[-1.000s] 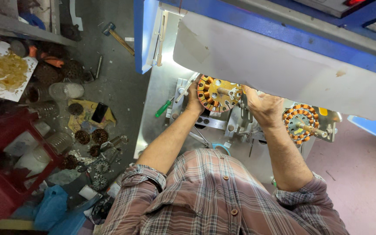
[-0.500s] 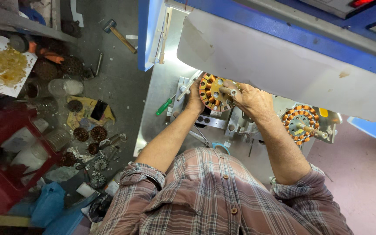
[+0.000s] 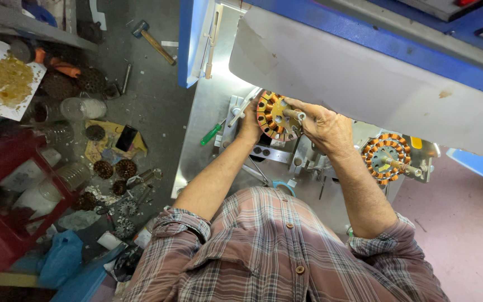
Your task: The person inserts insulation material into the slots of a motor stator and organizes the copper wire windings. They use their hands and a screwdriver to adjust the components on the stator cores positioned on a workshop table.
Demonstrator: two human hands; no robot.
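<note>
We steady the wound stator (image 3: 275, 116), on its fixture near the metal surface's (image 3: 197, 145) far edge, left hand (image 3: 250, 124) clasping its rim, right hand (image 3: 324, 126) pinching the shaft (image 3: 294, 114), keeping it square.

Wound stator (image 3: 275, 116) between both hands (image 3: 324, 126)

copper-orange stator (image 3: 275, 116), green screwdriver (image 3: 210, 134), plaid shirt (image 3: 275, 251)

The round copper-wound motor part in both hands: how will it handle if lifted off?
The wound motor part looks like metal and copper coil, so probably stiff and heavy for its size. Its round rim could roll if set on edge. The left hand and right hand flank it; the exposed windings likely scratch easily.
</note>
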